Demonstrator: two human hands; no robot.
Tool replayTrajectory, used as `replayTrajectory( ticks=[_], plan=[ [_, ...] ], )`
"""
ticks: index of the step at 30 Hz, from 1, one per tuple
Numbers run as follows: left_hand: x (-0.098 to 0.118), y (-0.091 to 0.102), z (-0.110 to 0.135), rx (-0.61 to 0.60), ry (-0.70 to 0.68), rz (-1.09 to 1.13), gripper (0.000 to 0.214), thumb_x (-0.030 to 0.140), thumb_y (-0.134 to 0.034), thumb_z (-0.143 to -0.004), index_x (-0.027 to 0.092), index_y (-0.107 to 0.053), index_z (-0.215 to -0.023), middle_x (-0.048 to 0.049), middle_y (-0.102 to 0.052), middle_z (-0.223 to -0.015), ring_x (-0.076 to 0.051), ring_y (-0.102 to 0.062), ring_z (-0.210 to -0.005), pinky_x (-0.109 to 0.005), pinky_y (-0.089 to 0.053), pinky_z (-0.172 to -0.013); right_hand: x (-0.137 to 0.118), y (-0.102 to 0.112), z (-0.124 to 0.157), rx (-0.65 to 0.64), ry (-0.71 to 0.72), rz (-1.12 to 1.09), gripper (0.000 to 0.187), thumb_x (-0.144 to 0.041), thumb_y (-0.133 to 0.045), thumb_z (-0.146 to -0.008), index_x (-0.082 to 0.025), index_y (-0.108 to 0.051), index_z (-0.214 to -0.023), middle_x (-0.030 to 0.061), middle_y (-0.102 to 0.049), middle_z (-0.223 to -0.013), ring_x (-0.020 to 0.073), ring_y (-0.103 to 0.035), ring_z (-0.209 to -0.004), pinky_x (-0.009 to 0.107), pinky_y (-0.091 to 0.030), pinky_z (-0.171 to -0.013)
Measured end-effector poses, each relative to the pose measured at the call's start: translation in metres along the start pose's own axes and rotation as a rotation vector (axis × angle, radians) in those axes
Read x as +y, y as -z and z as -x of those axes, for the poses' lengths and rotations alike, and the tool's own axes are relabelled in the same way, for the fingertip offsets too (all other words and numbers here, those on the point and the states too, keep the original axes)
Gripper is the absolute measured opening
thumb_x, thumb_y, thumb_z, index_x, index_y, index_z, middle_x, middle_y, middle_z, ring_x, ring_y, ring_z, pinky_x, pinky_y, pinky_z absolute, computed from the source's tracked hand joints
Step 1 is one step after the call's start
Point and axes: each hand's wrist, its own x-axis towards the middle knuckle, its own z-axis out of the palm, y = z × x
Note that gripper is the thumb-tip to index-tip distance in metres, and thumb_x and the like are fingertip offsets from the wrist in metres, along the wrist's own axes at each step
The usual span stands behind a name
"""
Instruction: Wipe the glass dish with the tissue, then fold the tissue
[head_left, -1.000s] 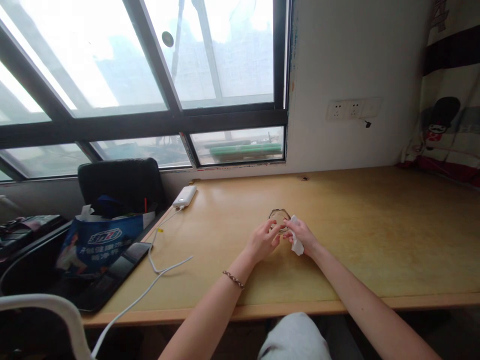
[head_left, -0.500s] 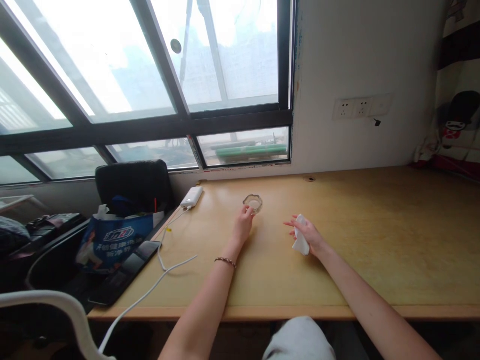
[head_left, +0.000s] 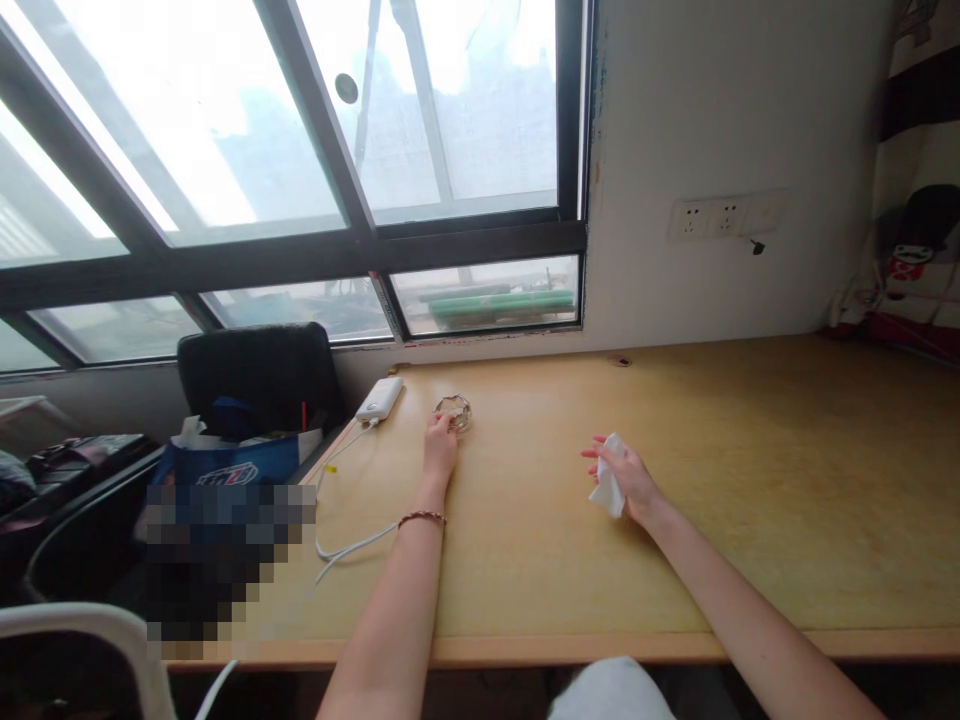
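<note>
My left hand [head_left: 441, 442] is closed on the near rim of a small clear glass dish [head_left: 459, 408] with a faceted edge, at the back left of the wooden table. The dish is at or just above the tabletop; I cannot tell whether it touches. Farther right, my right hand [head_left: 626, 480] holds a folded white tissue [head_left: 611, 478] between thumb and palm, with some fingers stretched toward the left. That hand is over the middle of the table, well apart from the dish.
A white power bank [head_left: 380, 399] lies near the table's left edge, its white cable [head_left: 352, 547] running forward past my left forearm. Beyond that edge stand a black chair [head_left: 259, 370] and a blue bag [head_left: 247, 462]. A window and a wall socket [head_left: 720, 217] are behind the wooden table [head_left: 750, 480].
My left hand has moved left with the glass dish, closer to the power bank. My right hand, still holding the tissue, has shifted slightly right.
</note>
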Motion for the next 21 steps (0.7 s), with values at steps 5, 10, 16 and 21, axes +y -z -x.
replayTrajectory(
  ticks=[5, 10, 16, 21],
  plan=[
    [-0.003, -0.003, 0.001, 0.020, 0.004, -0.016, 0.020, 0.010, -0.048, -0.066, 0.014, -0.057, -0.083, -0.0065, -0.048, -0.089, -0.017, -0.051, -0.083, -0.033, -0.043, -0.078, -0.002, -0.001, 0.002, -0.007, -0.003, 0.017, 0.038, -0.039, -0.061, -0.066, -0.018, -0.046, -0.093, 0.0030, -0.062, -0.077, 0.0089, -0.054, -0.049, 0.021, -0.044, -0.044],
    [-0.005, -0.004, 0.001, 0.021, 0.004, -0.052, 0.023, 0.010, -0.050, -0.067, 0.014, -0.057, -0.088, -0.0076, -0.050, -0.093, -0.019, -0.051, -0.088, -0.034, -0.041, -0.082, -0.003, -0.001, 0.003, -0.005, 0.001, 0.025, 0.037, -0.039, -0.061, -0.067, -0.018, -0.046, -0.093, 0.0031, -0.062, -0.076, 0.0092, -0.053, -0.049, 0.021, -0.044, -0.043],
    [0.009, -0.001, 0.011, 0.047, -0.014, -0.073, 0.037, 0.009, -0.046, -0.070, 0.018, -0.049, -0.106, -0.0088, -0.047, -0.109, -0.021, -0.049, -0.099, -0.033, -0.041, -0.085, -0.003, -0.001, 0.002, 0.001, -0.004, -0.003, 0.037, -0.039, -0.061, -0.066, -0.017, -0.046, -0.092, 0.0038, -0.062, -0.075, 0.0098, -0.053, -0.049, 0.021, -0.044, -0.043],
    [0.015, -0.003, 0.014, -0.017, -0.076, -0.072, 0.035, 0.011, -0.043, -0.073, 0.017, -0.048, -0.108, -0.0099, -0.046, -0.110, -0.021, -0.047, -0.101, -0.034, -0.041, -0.087, -0.004, -0.001, 0.002, 0.004, -0.016, -0.040, 0.037, -0.038, -0.062, -0.065, -0.017, -0.047, -0.091, 0.0047, -0.063, -0.075, 0.0109, -0.055, -0.051, 0.022, -0.045, -0.044]
  ],
)
